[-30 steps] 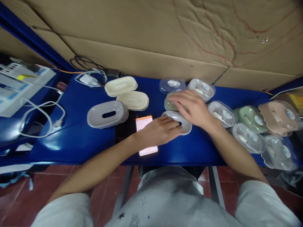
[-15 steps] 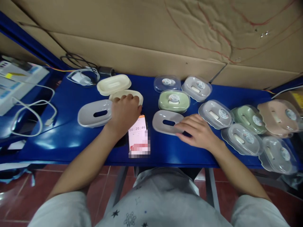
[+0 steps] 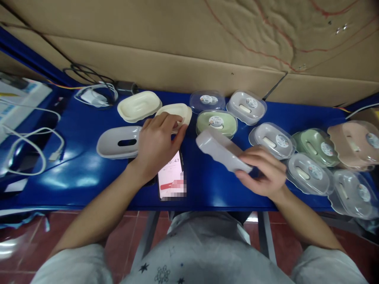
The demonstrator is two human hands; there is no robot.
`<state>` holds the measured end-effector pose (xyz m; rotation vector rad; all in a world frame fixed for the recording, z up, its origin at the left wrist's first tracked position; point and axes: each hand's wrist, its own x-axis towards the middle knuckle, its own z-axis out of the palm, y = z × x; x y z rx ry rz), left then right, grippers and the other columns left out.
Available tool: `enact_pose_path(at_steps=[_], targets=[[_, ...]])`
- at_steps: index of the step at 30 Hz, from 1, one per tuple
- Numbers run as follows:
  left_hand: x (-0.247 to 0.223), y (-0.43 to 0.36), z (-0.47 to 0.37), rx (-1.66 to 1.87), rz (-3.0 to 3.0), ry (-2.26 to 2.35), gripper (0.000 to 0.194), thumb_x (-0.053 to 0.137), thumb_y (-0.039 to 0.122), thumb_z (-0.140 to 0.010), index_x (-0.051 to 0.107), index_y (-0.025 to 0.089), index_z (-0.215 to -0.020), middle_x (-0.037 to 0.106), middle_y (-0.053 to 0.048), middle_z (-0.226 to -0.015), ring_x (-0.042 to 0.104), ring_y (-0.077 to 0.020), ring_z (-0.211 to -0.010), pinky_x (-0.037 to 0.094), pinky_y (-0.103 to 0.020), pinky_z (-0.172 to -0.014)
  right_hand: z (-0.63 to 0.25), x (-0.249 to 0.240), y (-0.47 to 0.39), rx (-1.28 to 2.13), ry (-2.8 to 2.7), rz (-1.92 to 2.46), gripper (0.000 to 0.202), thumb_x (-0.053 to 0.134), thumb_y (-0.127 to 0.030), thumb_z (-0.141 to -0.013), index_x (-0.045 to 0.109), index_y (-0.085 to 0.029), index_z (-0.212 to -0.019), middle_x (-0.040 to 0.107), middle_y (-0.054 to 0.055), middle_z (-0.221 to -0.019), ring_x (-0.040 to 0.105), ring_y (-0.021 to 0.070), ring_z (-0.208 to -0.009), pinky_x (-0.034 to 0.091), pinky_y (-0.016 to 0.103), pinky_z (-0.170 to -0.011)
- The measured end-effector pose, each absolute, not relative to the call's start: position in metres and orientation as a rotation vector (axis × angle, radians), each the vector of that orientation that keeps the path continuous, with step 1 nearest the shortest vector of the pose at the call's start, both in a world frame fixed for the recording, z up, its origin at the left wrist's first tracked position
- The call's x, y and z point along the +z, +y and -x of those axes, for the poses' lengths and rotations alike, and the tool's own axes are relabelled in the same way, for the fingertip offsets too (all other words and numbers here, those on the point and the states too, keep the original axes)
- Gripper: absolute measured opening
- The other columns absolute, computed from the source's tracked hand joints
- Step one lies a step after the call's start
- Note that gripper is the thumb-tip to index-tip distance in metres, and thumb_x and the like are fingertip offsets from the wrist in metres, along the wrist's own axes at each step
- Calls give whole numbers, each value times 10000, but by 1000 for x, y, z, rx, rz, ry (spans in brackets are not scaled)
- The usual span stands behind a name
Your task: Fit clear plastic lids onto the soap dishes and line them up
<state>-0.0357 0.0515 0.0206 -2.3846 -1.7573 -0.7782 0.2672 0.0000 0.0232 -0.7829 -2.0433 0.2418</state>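
Observation:
My right hand (image 3: 262, 171) is closed on the end of a grey soap dish (image 3: 222, 152), which is lifted and tilted above the table. My left hand (image 3: 161, 140) has its thumb and fingers at the near rim of a cream soap dish (image 3: 185, 112) and grips it; the fingers partly cover it. Behind and to the left lies a second cream soap dish (image 3: 139, 105). Left of my left hand rests another grey soap dish (image 3: 111, 144) with a slot in its base. A phone (image 3: 170, 179) with a running timer lies just below my left hand.
A green soap dish (image 3: 217, 122) under a clear lid sits beyond the tilted dish, near a loose clear lid (image 3: 207, 100). Several lidded dishes, one of them pink (image 3: 355, 138), stand at the right. White cables (image 3: 38, 134) lie left; cardboard (image 3: 177, 51) walls the back.
My right hand has picked up the grey soap dish and tipped it. My left hand has shifted the nearer cream soap dish to the right and turned its thumb outward.

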Motion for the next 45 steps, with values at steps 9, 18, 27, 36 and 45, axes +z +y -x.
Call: enact_pose_path(at_steps=[9,18,27,36,45], targets=[[16,8,2,-664,2977,-752,258,582,367,-1134,704,140,-1130,784,-88,-1058,745,-230,-968,585,-380,-879,-276,28,0,-80,-1811,872,303,607,-432,-1043,744,-372,-1307,693,59,-776,665,287,-663,537,504,-590],[1,-16,-16,-638,3102,-366,309,736,371,-1049,718,151,-1266,772,-105,-1212,726,-238,-1146,602,-368,-1016,-269,15,-1,-46,-2229,733,284,814,-316,-918,750,-316,-1195,786,3,-844,706,218,-685,567,425,-619],[15,6,1,-751,2875,-469,212,638,151,-1047,680,264,-1221,748,-48,-1204,676,-214,-1133,539,-396,-1013,-257,17,0,-112,-2656,601,273,587,-301,-1067,695,-200,-837,688,34,-746,607,200,-713,488,366,-711],[3,19,4,-540,2911,-589,209,600,187,-1073,628,242,-1272,734,-78,-1236,677,-255,-1162,507,-457,-1074,-263,13,-1,140,-2813,812,352,671,-452,-1047,697,-138,-1203,733,153,-1188,643,325,-1139,473,493,-1072],[-4,22,3,-550,2923,-615,228,575,143,-1085,657,241,-1275,758,-51,-1179,693,-216,-1071,491,-433,-1050,-265,4,7,4,-2705,758,217,622,-341,-1094,720,-166,-1179,782,118,-1157,678,276,-1074,481,467,-1056]])
